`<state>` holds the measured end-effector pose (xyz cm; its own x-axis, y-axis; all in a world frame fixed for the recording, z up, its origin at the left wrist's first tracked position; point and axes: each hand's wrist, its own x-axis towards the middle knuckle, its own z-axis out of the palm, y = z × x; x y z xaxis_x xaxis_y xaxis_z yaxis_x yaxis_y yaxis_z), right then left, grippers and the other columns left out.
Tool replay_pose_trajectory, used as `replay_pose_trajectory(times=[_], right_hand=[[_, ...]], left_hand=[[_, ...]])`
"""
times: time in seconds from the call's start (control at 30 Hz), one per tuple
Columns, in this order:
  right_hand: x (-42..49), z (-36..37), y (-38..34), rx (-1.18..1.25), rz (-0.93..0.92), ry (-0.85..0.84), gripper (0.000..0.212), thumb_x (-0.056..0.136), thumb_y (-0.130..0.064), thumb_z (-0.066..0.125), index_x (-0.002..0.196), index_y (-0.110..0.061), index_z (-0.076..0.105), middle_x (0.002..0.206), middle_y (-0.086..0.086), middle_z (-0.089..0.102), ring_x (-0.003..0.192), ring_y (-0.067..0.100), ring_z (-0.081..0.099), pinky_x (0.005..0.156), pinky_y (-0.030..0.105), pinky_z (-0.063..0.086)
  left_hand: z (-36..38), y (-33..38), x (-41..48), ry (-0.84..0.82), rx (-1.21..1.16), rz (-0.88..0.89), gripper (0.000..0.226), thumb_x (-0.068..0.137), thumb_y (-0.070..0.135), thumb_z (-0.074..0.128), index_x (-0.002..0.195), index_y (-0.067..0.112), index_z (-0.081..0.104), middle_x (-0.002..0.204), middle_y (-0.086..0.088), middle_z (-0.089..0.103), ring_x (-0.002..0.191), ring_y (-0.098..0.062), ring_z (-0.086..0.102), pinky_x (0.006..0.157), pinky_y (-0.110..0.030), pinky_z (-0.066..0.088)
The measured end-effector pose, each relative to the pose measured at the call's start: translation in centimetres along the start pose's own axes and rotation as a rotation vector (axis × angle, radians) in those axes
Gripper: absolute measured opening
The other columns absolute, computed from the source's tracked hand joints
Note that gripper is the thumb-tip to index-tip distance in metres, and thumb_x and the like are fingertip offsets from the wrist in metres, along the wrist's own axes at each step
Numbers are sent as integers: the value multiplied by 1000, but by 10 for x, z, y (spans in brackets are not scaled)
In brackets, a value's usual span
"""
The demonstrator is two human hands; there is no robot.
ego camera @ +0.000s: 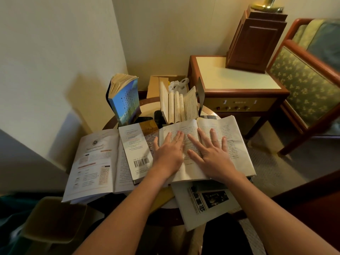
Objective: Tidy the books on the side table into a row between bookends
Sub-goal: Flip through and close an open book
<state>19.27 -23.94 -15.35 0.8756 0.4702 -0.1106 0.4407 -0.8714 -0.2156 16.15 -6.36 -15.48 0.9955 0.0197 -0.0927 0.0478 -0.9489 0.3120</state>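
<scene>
Just in front of the upright row of books (176, 105), an open book (234, 144) is pressed flat by both hands, fingers straight, nothing gripped. Its gutter runs toward the row, under the right hand (211, 153); the left hand (170, 150) lies on the left page.

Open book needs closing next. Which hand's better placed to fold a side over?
Left, probably. The left hand lies flat on the open book's left page, thumb at its outer edge, ready to lift it. The right hand straddles the gutter, not at either edge.
</scene>
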Motion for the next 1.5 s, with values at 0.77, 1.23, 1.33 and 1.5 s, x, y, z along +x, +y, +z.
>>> replay_pose_trajectory(times=[0.77,1.23,1.33,1.5], right_hand=[[-2,-3,-3,33,12,1,62,94,-77,11,149,-62,-13,164,-18,-24,147,21,-35,119,58,-18],[-2,0,-1,19,4,-5,64,93,-77,10,148,-61,-18,164,-16,-26,147,24,-36,118,58,-21],[-1,0,-1,13,11,-12,65,94,-77,11,148,-60,-19,164,-15,-27,147,25,-36,119,60,-19],[-2,-1,-4,-22,10,-43,74,87,-85,9,147,-58,-24,162,-13,-31,145,29,-38,118,62,-18]], left_hand=[[-4,-8,12,-21,-109,-45,55,109,45,23,161,35,9,168,16,10,157,-19,2,122,-59,-8],[21,7,-77,11,-138,-42,59,106,54,19,160,38,1,163,22,-7,154,-9,-12,123,-48,-13],[16,-6,-44,17,-148,-81,59,107,55,19,160,36,4,166,18,1,156,-12,-4,124,-51,-9],[0,-27,0,-44,-107,-127,68,104,62,16,162,29,2,170,8,-2,157,-19,-4,123,-55,-9]])
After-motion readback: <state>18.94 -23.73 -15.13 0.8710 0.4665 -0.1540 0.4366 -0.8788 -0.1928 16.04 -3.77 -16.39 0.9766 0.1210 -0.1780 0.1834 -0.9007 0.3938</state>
